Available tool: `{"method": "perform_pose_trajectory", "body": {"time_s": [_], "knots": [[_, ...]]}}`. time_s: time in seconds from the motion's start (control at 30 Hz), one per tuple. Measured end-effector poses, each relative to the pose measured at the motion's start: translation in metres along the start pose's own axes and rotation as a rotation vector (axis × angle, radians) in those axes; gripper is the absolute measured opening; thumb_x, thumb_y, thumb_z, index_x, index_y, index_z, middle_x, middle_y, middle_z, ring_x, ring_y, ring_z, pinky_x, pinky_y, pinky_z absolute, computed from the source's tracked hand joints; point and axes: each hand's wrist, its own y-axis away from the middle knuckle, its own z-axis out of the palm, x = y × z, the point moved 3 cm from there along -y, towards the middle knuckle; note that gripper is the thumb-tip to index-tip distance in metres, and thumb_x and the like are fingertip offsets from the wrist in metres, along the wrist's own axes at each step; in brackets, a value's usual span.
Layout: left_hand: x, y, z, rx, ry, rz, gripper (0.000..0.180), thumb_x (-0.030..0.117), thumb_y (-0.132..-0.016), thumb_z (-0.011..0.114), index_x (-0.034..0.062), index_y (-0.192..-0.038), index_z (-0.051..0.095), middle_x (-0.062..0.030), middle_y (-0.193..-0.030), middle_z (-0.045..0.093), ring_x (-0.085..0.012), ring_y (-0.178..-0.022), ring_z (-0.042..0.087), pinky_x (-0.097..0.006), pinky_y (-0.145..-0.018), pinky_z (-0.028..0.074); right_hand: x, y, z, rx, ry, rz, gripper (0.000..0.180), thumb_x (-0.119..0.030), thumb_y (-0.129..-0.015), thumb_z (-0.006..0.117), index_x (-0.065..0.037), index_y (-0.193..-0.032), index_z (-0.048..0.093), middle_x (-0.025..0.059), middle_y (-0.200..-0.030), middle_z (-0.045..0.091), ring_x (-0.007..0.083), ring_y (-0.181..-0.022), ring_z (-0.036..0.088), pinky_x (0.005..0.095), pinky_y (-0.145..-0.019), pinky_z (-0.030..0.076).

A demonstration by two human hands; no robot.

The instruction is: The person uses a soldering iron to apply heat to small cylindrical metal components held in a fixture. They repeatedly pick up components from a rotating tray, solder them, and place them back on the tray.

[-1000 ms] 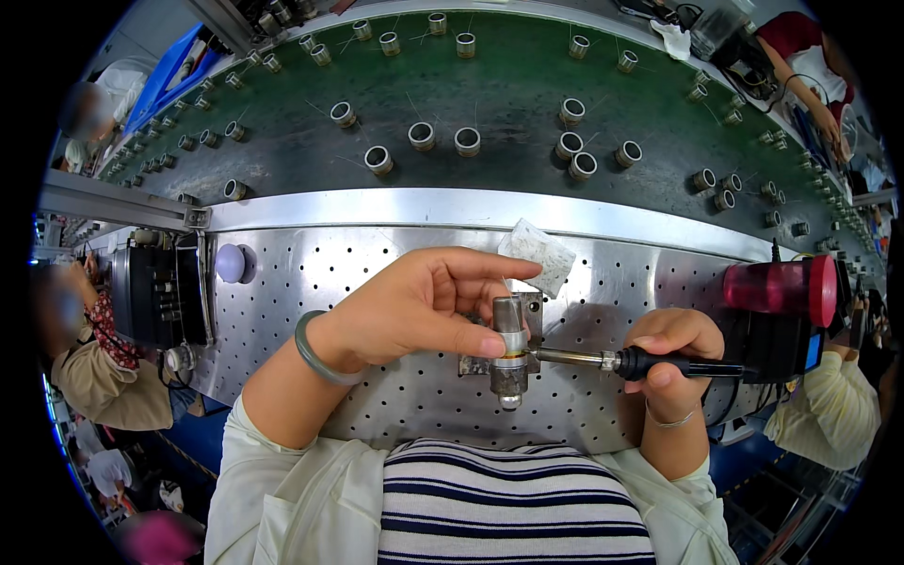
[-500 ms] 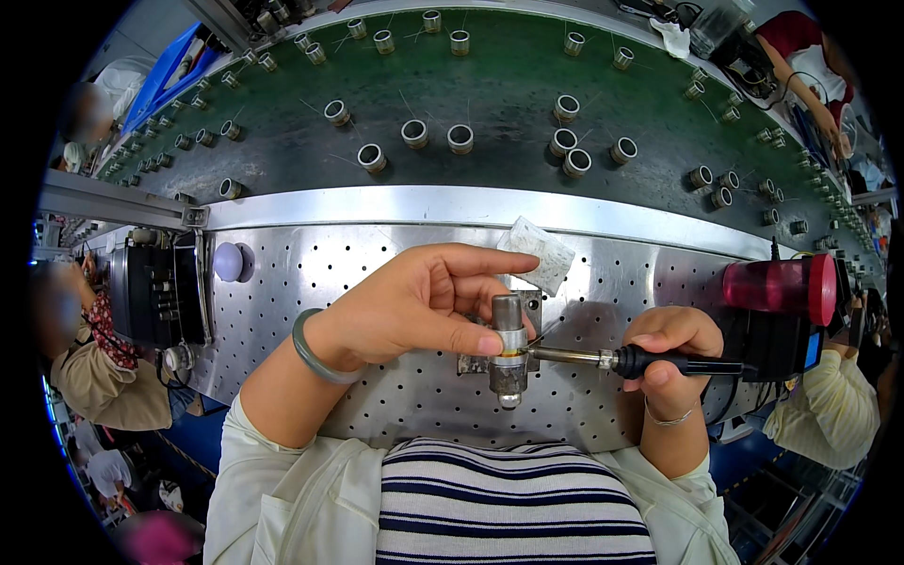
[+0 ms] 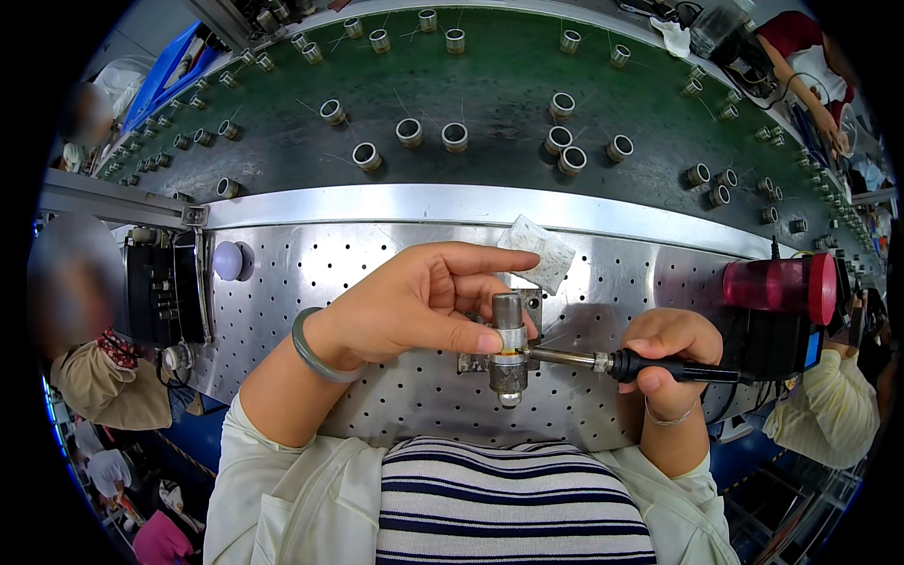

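Note:
My left hand [image 3: 424, 306] has its thumb and a finger closed on a metal ring [image 3: 509, 341], with the index finger stretched out above. The ring sits around an upright-looking steel post [image 3: 507, 309], part of a metal fixture with a knurled lower part [image 3: 509, 377]. In my right hand [image 3: 674, 356] is a soldering iron [image 3: 650, 365], gripped by its black handle. Its metal tip meets the side of the ring near my left thumb; the exact contact spot is too small to make out.
A green conveyor belt [image 3: 282, 113] carries several metal rings with thin wires. The perforated metal table [image 3: 301, 273] holds a crumpled whitish packet [image 3: 540, 252], a purple knob [image 3: 227, 261], a red container [image 3: 777, 287] and a black device [image 3: 155, 292]. Other people sit at both sides.
The rings on the belt have shifted slightly left. The iron's handle has dipped a little in my right hand, its tip staying at the ring. A person at the left leaned closer.

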Motion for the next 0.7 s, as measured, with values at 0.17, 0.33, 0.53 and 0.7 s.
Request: {"method": "perform_pose_trajectory", "body": {"time_s": [0.17,0.33,0.53,0.7], "knots": [[0.0012,0.0026,0.0051,0.03,0.001,-0.008,0.076,-0.006,-0.072,0.073,-0.0057,-0.139,0.037,-0.0194,-0.104,0.064,-0.0181,-0.096,0.064,-0.022,-0.079,0.052,-0.0004,-0.0001,0.0026,0.024,-0.053,0.004,0.02,0.0,-0.07,0.076,0.005,-0.086,0.064,0.0127,-0.066,0.064,0.0183,-0.053,0.061,0.0255,-0.05,0.045],[0.0023,0.003,0.0069,0.039,-0.009,-0.009,0.076,-0.007,-0.072,0.072,-0.0049,-0.139,0.037,-0.0186,-0.104,0.063,-0.0151,-0.092,0.062,-0.021,-0.077,0.052,-0.0011,0.0006,0.0005,0.046,-0.054,0.012,0.021,0.0,-0.07,0.076,0.006,-0.087,0.064,0.0132,-0.066,0.064,0.0192,-0.053,0.062,0.0259,-0.051,0.045],[0.0006,0.0005,0.0074,0.045,-0.023,0.003,0.076,-0.004,-0.072,0.073,-0.0045,-0.139,0.038,-0.0171,-0.103,0.063,-0.0124,-0.087,0.061,-0.02,-0.075,0.051,-0.0014,0.0001,0.0009,0.039,-0.025,0.024,0.02,0.0,-0.07,0.076,0.006,-0.085,0.064,0.0132,-0.066,0.064,0.0191,-0.053,0.061,0.0265,-0.051,0.046],[-0.0012,-0.0017,0.011,0.053,0.009,-0.001,0.076,-0.004,-0.072,0.073,-0.0043,-0.139,0.038,-0.0169,-0.103,0.062,-0.0114,-0.088,0.06,-0.018,-0.073,0.049,-0.0027,0.0013,-0.0016,0.053,0.01,-0.006,0.02,-0.005,-0.073,0.076,0.004,-0.084,0.062,0.0115,-0.065,0.062,0.0175,-0.051,0.061,0.0247,-0.05,0.045]]}}
